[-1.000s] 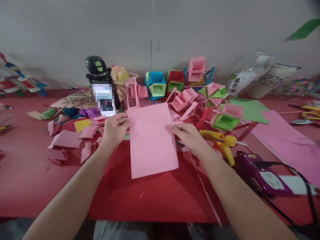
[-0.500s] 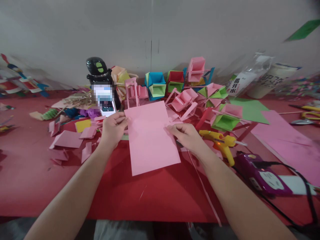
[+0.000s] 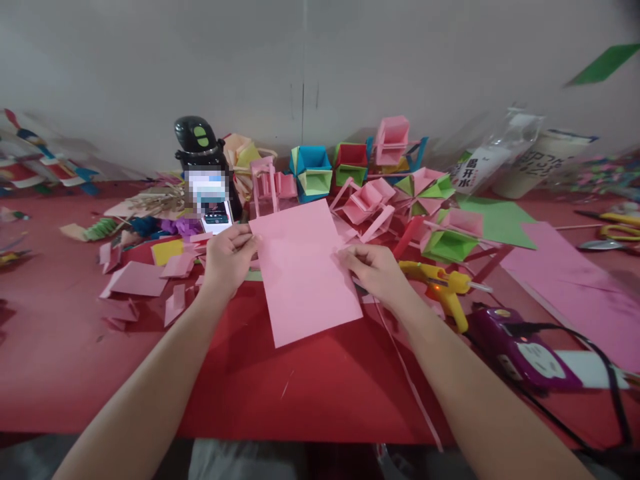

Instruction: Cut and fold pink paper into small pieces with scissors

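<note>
A plain pink sheet of paper [image 3: 309, 280] is held up over the red table [image 3: 250, 393], slightly tilted. My left hand [image 3: 229, 257] pinches its left edge near the upper corner between thumb and fingers. On the opposite side, my right hand [image 3: 369, 267] pinches the right edge about midway down. Both hands are closed on the paper. Behind the sheet stand several folded-paper models, among them a blue box shape [image 3: 310, 170] and a pink one [image 3: 367, 200]. The sheet hides part of the table behind it.
Right of my right hand lies a yellow glue gun [image 3: 443, 287], its light on, near a purple power strip [image 3: 530, 350] with black cables. Pink paper pieces [image 3: 137, 279] lie at left. A phone [image 3: 213, 203] leans on a black stand; a bottle [image 3: 500, 150] stands at back right.
The lower end of the pink sheet has swung slightly to the right and up. Both hands keep their hold at nearly the same places.
</note>
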